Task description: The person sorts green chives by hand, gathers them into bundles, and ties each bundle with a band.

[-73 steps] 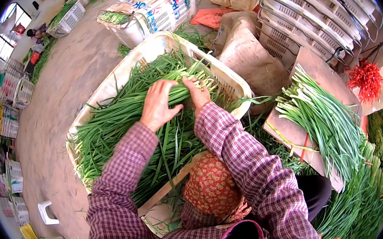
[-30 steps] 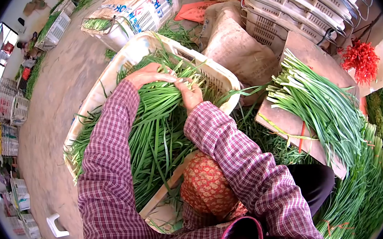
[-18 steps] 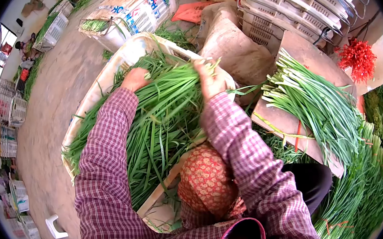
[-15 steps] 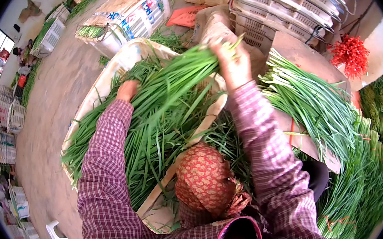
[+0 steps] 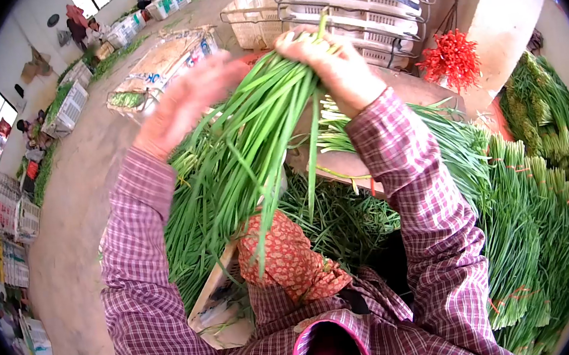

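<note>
We find the right hand [image 5: 335, 65] clamped round the pale ends of the green stalks [image 5: 262, 128], raised, leaves hanging over the crate [image 5: 208, 286]; we observe the left hand [image 5: 187, 104] blurred, unclosed, beside them; contact we cannot tell.

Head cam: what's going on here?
A person in a checked shirt is holding up a bunch of long green leaves by its pale ends in the right hand, leaves hanging down. The left hand, blurred, is open beside the bunch; contact is unclear. More cut stalks and red-tied bundles lie to the right.
</note>
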`<state>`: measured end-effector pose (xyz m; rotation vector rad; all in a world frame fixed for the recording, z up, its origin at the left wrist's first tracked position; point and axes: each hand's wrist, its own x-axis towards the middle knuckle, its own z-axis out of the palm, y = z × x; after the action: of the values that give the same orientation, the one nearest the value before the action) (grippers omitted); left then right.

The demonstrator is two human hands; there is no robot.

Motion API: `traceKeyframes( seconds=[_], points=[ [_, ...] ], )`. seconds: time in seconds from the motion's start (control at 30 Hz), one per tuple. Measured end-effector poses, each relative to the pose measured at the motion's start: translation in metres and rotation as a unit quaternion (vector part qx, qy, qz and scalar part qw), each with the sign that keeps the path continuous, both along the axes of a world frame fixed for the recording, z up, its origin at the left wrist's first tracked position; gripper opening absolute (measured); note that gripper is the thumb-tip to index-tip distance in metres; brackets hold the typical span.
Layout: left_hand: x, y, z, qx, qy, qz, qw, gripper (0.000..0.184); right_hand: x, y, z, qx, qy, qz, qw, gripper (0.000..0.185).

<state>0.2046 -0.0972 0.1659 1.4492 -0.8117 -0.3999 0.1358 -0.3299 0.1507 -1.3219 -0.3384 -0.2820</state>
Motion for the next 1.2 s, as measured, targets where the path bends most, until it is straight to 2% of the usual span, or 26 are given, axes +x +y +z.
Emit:
traceKeyframes(
  seconds=[0.03,0.07,0.1,0.13,0.17,0.2,0.23,0.27,0.33,0.37,0.4,0.47,0.5,0.53,0.6,0.63,0.67,0.73,0.87,0.97,1.0,1.07,1.1,1.13,1.2],
  points=[
    [-0.023,-0.015,0.004,0.047,-0.015,-0.032,0.998,0.096,-0.006,0.000,0.002,0.006,-0.008,0.009,1.000,0.038],
    [-0.034,-0.013,-0.012,0.030,0.056,-0.114,0.991,0.111,-0.015,0.000,0.003,0.011,-0.015,0.018,1.000,0.039],
    [-0.035,-0.017,-0.033,0.083,0.105,-0.101,0.986,0.117,-0.020,-0.002,0.003,0.021,-0.011,0.014,1.000,0.036],
    [-0.075,-0.028,-0.023,0.057,0.141,-0.148,0.977,0.112,-0.024,-0.002,-0.002,0.074,-0.019,0.006,0.997,0.028],
    [-0.081,-0.027,-0.040,0.080,0.143,-0.169,0.972,0.100,-0.029,-0.004,-0.006,0.087,-0.004,-0.006,0.996,0.025],
    [-0.099,-0.028,-0.047,0.083,0.144,-0.135,0.977,0.082,-0.035,-0.006,-0.010,0.102,0.011,-0.017,0.995,0.023],
    [-0.118,-0.030,-0.048,0.075,0.194,-0.117,0.971,0.068,-0.041,-0.007,-0.014,0.086,0.007,-0.012,0.996,0.024],
    [-0.135,-0.034,-0.045,0.074,0.187,-0.064,0.977,0.059,-0.039,-0.008,-0.023,0.087,0.028,-0.010,0.996,0.027],
    [-0.145,-0.031,-0.053,0.099,0.217,-0.031,0.971,0.059,-0.048,-0.009,-0.031,0.043,0.033,-0.003,0.998,0.030],
    [-0.146,-0.026,-0.049,0.114,0.240,-0.074,0.961,0.061,-0.054,-0.017,-0.033,0.011,0.046,0.033,0.998,0.051],
    [-0.148,-0.023,-0.047,0.118,0.238,-0.072,0.961,0.061,-0.067,-0.019,-0.029,0.015,0.043,0.033,0.998,0.051],
    [-0.153,-0.017,-0.044,0.082,0.254,-0.084,0.960,0.065,-0.092,-0.023,-0.024,0.068,0.118,0.043,0.990,0.077],
    [-0.158,-0.017,-0.039,0.103,0.240,-0.051,0.964,0.064,-0.094,-0.031,-0.026,0.005,0.116,0.095,0.989,0.094],
    [-0.161,-0.017,-0.038,0.106,0.238,-0.051,0.964,0.064,-0.104,-0.027,-0.033,0.037,0.105,0.086,0.990,0.093],
    [-0.166,-0.018,-0.039,0.117,0.233,-0.031,0.965,0.065,-0.107,-0.022,-0.043,0.003,0.097,0.088,0.991,0.093],
    [-0.170,-0.020,-0.040,0.127,0.204,-0.015,0.971,0.064,-0.109,-0.017,-0.048,-0.004,0.096,0.049,0.994,0.087],
    [-0.171,-0.019,-0.041,0.130,0.203,-0.017,0.970,0.064,-0.090,-0.012,-0.071,0.003,0.019,0.012,1.000,0.066],
    [-0.173,-0.015,-0.044,0.128,0.227,-0.064,0.963,0.064,-0.098,-0.018,-0.070,-0.086,0.000,-0.028,0.996,0.042],
    [-0.176,-0.010,-0.039,0.152,0.216,-0.068,0.962,0.062,-0.112,-0.021,-0.071,-0.139,0.016,-0.085,0.987,0.032],
    [-0.177,-0.006,-0.044,0.175,0.209,-0.047,0.961,0.061,-0.129,-0.026,-0.062,-0.298,-0.089,-0.179,0.933,0.017],
    [-0.175,-0.004,-0.043,0.174,0.211,-0.048,0.961,0.061,-0.126,-0.028,-0.067,-0.300,-0.087,-0.179,0.933,0.017],
    [-0.169,0.006,-0.041,0.219,0.179,-0.059,0.957,0.052,-0.115,-0.033,-0.081,-0.299,-0.227,-0.330,0.866,0.013],
    [-0.163,0.014,-0.043,0.240,0.155,-0.063,0.956,0.045,-0.118,-0.044,-0.078,-0.381,-0.187,-0.364,0.829,0.014],
    [-0.159,0.025,-0.045,0.238,0.157,-0.060,0.957,0.045,-0.111,-0.065,-0.086,-0.361,-0.198,-0.403,0.818,0.014],
    [-0.153,0.045,-0.048,0.303,0.053,0.014,0.951,0.042,-0.122,-0.100,-0.085,-0.329,-0.138,-0.450,0.819,0.013]
  ],
)
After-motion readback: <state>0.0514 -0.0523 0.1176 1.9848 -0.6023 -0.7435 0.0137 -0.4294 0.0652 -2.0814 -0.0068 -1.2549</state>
